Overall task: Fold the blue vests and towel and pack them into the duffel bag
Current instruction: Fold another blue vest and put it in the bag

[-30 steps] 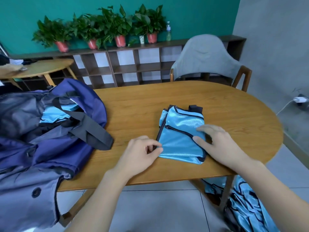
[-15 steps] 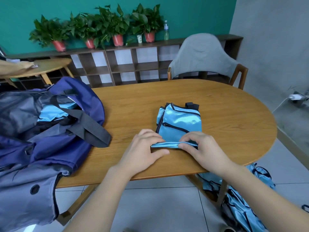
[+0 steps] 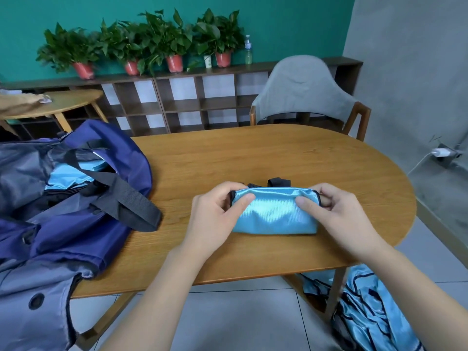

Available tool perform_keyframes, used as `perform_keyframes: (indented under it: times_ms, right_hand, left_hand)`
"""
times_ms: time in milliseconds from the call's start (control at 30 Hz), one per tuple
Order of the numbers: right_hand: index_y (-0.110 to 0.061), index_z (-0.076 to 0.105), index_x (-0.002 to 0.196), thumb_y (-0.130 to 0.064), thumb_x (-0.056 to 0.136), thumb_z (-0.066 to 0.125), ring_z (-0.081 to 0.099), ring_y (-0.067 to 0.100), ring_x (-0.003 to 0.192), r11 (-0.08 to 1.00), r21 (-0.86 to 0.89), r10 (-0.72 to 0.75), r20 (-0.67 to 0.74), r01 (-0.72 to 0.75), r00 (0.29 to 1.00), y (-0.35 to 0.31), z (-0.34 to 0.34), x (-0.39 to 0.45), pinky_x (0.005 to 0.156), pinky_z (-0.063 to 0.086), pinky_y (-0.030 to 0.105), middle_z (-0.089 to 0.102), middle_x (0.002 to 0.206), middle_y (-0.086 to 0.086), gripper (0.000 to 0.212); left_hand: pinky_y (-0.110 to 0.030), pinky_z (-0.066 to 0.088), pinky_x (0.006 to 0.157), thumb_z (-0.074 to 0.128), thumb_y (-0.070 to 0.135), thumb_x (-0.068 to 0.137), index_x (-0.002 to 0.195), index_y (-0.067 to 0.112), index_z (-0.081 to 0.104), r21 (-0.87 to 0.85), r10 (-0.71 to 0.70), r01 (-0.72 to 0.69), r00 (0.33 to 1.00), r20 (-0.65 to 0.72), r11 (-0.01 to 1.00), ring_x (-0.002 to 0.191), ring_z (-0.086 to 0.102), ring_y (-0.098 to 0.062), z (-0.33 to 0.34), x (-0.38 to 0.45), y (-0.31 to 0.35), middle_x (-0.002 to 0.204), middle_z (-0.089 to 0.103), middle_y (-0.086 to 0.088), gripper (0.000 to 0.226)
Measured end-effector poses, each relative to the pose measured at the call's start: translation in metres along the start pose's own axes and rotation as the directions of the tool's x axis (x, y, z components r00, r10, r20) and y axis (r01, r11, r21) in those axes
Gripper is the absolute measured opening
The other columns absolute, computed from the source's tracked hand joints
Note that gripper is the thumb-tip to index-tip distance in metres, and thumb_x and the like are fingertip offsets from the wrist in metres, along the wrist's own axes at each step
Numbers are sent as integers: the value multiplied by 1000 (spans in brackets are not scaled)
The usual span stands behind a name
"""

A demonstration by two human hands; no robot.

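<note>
A shiny light-blue vest (image 3: pixel 274 214) with black trim lies folded into a small thick bundle on the wooden table (image 3: pixel 278 158). My left hand (image 3: pixel 215 219) grips its left end, thumb pressed on top. At the right end my right hand (image 3: pixel 336 216) holds it the same way. The navy and grey duffel bag (image 3: pixel 63 211) lies open at the table's left, with light-blue folded fabric (image 3: pixel 68 176) inside and a black strap (image 3: pixel 126 198) trailing across the wood.
More blue vests (image 3: pixel 367 312) are heaped on the floor under the table's right corner. A grey chair (image 3: pixel 304 89) stands behind the table. A low shelf with potted plants (image 3: pixel 152 41) lines the teal wall. A small round table (image 3: pixel 58 102) is at far left.
Both hands took the near edge of the flat vest and folded it away from me over its far half, making a shorter, thicker bundle. My view came closer.
</note>
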State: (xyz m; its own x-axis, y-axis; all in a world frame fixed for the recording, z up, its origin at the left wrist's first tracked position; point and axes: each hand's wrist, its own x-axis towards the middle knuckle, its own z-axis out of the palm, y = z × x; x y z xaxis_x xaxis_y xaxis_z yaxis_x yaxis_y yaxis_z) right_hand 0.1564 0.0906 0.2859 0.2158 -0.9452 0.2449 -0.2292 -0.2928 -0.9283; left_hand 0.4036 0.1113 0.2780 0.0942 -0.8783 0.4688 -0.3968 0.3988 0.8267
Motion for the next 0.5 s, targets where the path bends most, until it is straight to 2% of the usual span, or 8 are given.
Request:
perform_keyframes:
  times_ms: [100, 167, 267, 333, 400, 433, 500]
  right_hand:
    - [-22, 70, 101, -32, 92, 71, 73, 14, 87, 999, -41, 28, -64, -31, 998, 8, 3, 11, 75, 56, 33, 77, 88, -4, 13]
    - [-26, 71, 102, -38, 91, 72, 70, 4, 88, 991, -120, 39, -141, -56, 989, 16, 6, 20, 75, 56, 30, 76, 91, -10, 16]
    - [-30, 70, 104, -45, 91, 70, 65, 2, 74, 952, -295, 22, -205, -83, 979, 25, 9, 30, 64, 53, 23, 71, 93, -14, 20]
    - [-31, 70, 104, -48, 91, 69, 62, 5, 68, 918, -381, 32, -207, -111, 978, 32, 10, 36, 61, 51, 23, 68, 94, -15, 22]
    - [-33, 69, 104, -52, 90, 67, 63, 6, 76, 878, -458, 58, -191, -141, 980, 37, 11, 40, 69, 56, 33, 67, 93, -16, 23]
    - [-33, 69, 103, -54, 90, 67, 63, 7, 80, 860, -489, 62, -182, -145, 981, 39, 11, 41, 71, 57, 39, 67, 92, -16, 24]
    - [-34, 70, 101, -56, 89, 66, 63, 10, 83, 840, -521, 72, -172, -153, 982, 41, 11, 42, 72, 57, 43, 67, 91, -16, 26]
  left_hand:
    - [-47, 50, 66, 77, 30, 90, 94, 36, 72, 8, -16, 16, 1000, -15, 1000, 74, 62, -34, 5, 7, -1, 76, 70, -3, 9]
    - [-41, 48, 63, 76, 31, 90, 95, 35, 72, 51, -31, 33, 999, -26, 998, 68, 59, -29, 9, 14, -6, 73, 66, -4, 7]
    - [-25, 42, 60, 75, 33, 90, 102, 32, 73, 198, -50, 56, 998, -33, 979, 59, 47, -4, 12, 26, -19, 63, 54, 10, 13]
    - [-23, 46, 71, 74, 36, 90, 109, 31, 73, 329, -39, 35, 999, 7, 944, 70, 51, 0, 13, 31, -30, 72, 54, 18, 20]
    - [-33, 47, 91, 73, 37, 91, 112, 33, 73, 431, 0, -28, 998, 65, 902, 93, 52, -1, 14, 32, -38, 95, 59, 20, 21]
    - [-38, 44, 98, 73, 36, 91, 111, 34, 74, 449, 25, -62, 996, 88, 891, 105, 50, -4, 13, 33, -41, 107, 60, 18, 20]
    - [-40, 36, 105, 72, 30, 92, 108, 36, 75, 449, 85, -146, 985, 153, 882, 120, 46, -6, 12, 34, -43, 121, 60, 18, 17]
